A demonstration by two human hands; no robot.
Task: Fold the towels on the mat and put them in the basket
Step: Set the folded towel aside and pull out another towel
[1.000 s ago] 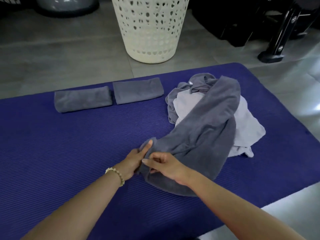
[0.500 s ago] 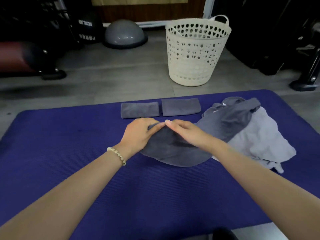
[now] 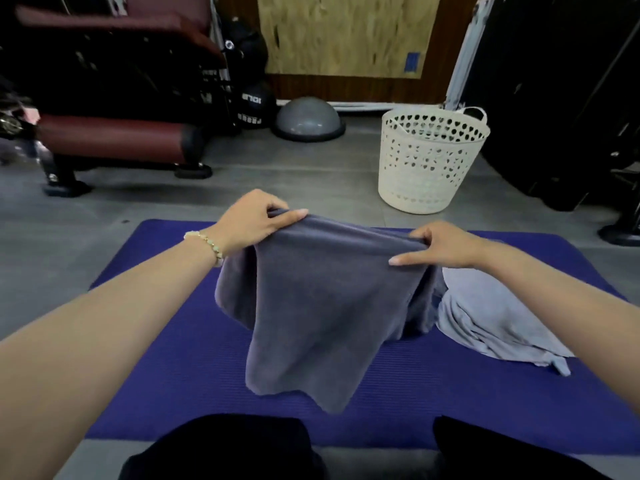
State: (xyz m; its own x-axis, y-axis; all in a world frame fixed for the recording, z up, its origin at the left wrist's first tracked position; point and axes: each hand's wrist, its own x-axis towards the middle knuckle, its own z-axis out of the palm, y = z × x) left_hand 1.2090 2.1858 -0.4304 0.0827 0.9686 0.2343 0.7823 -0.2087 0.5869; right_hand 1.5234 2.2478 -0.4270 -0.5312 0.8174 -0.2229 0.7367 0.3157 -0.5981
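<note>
A dark grey towel (image 3: 318, 313) hangs in the air above the blue mat (image 3: 166, 368), stretched by its top edge between my two hands. My left hand (image 3: 252, 220) pinches the top left corner and my right hand (image 3: 440, 242) pinches the top right corner. A crumpled light grey towel (image 3: 485, 323) lies on the mat to the right, partly behind the hanging one. The white perforated basket (image 3: 429, 161) stands on the floor beyond the mat's far right edge. The two folded towels seen earlier are hidden behind the raised towel.
A grey half-dome balance trainer (image 3: 308, 117) sits on the floor at the back. A dark red padded bench (image 3: 114, 136) stands at the back left, and black equipment (image 3: 554, 98) fills the back right. My dark-clothed knees (image 3: 225, 445) are at the mat's near edge.
Both hands have lifted the dark grey towel off the mat and moved apart, spreading its top edge. The view has tilted up, showing more of the room.
</note>
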